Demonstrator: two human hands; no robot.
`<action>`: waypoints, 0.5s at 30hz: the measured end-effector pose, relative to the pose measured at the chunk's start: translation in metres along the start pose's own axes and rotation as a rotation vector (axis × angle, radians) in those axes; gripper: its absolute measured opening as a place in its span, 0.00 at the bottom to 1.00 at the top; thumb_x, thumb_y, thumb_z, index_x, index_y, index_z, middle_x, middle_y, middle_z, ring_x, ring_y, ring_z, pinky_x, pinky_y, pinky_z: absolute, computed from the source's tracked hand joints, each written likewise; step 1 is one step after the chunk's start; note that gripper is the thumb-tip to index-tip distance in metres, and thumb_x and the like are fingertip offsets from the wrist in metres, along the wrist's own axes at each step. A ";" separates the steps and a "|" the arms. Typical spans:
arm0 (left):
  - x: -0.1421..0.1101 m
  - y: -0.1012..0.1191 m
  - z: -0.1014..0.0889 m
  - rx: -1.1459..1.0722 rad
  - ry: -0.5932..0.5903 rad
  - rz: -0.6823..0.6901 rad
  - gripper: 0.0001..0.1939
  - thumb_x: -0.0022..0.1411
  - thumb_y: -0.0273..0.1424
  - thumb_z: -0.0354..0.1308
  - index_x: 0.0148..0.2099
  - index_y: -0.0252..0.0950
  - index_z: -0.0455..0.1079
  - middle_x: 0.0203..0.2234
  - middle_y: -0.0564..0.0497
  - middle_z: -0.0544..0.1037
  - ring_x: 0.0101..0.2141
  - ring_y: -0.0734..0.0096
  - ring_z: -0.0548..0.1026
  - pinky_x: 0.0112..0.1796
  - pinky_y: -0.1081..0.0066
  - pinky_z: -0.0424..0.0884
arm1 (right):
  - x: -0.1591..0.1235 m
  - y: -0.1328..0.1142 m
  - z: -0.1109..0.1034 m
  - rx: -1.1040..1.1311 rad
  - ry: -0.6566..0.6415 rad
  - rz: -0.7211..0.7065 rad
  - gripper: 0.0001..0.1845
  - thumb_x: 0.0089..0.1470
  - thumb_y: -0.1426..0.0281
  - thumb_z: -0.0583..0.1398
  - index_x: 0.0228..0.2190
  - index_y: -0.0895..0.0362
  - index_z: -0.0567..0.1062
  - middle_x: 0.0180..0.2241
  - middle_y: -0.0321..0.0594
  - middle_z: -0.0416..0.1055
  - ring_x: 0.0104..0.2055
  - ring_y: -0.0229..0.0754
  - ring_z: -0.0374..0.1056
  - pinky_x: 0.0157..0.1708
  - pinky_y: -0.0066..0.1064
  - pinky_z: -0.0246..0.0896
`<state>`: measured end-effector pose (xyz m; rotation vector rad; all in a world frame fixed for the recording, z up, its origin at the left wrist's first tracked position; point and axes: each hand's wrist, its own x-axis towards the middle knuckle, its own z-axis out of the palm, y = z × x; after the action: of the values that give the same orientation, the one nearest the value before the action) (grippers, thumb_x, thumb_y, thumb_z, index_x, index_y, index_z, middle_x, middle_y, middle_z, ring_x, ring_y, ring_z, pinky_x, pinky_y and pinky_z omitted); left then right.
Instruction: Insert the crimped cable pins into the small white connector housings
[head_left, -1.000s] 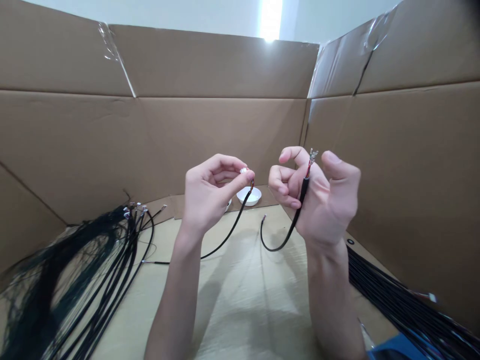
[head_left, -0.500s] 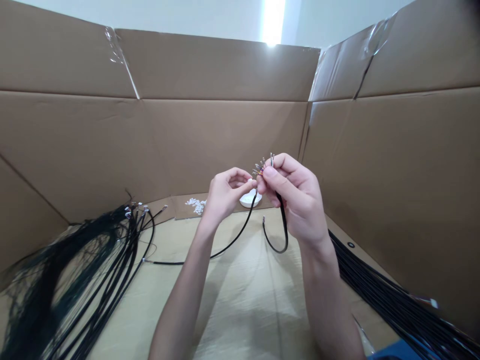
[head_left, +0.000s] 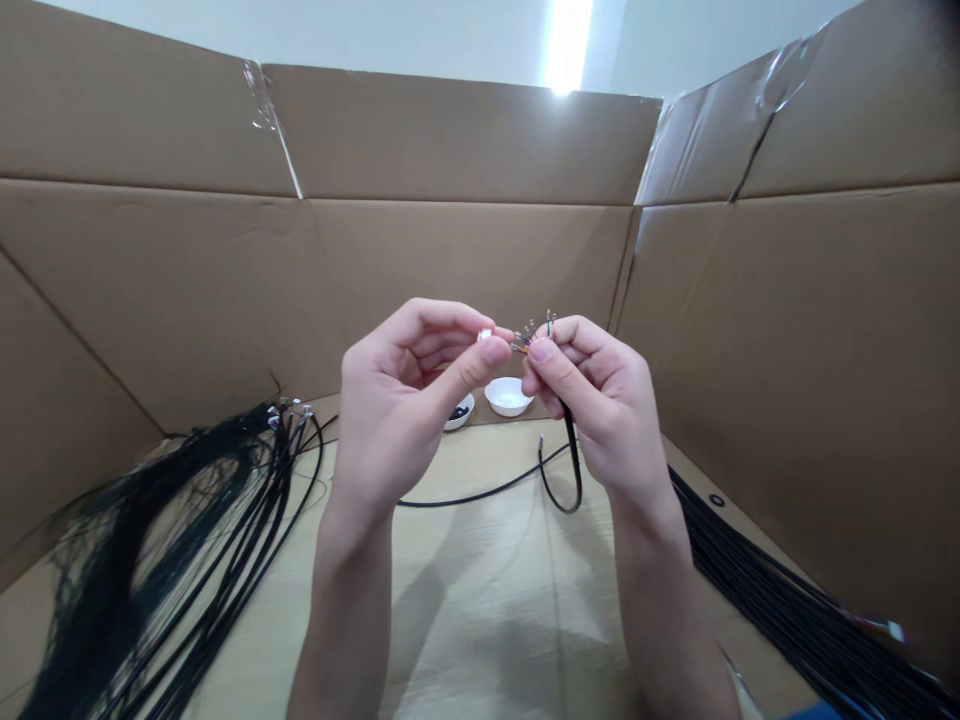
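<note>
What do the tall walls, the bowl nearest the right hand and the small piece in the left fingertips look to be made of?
Walls: matte corrugated cardboard, going by brown colour and fold lines.
Bowl: smooth white, perhaps plastic or ceramic.
Small piece: probably white plastic; mostly hidden by fingers.

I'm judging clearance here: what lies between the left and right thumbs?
Splayed wire ends, pinched by the right hand, lie between them, as the head view shows.

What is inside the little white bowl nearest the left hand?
Small black pieces show in that bowl, behind the left hand. The hand covers its left side, so whatever lies there cannot be seen.
</note>
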<state>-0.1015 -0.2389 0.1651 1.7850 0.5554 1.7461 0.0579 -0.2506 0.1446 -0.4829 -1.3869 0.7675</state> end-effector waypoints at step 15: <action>-0.002 -0.004 0.004 0.025 0.086 0.092 0.06 0.61 0.28 0.75 0.39 0.41 0.81 0.33 0.56 0.86 0.34 0.74 0.85 0.38 0.78 0.84 | 0.002 0.005 0.002 0.292 -0.108 0.150 0.12 0.70 0.65 0.64 0.33 0.57 0.77 0.25 0.29 0.73 0.22 0.27 0.57 0.25 0.19 0.54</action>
<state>-0.0977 -0.2375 0.1613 1.7849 0.5395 1.8936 0.0552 -0.2459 0.1430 -0.3218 -1.3201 1.1131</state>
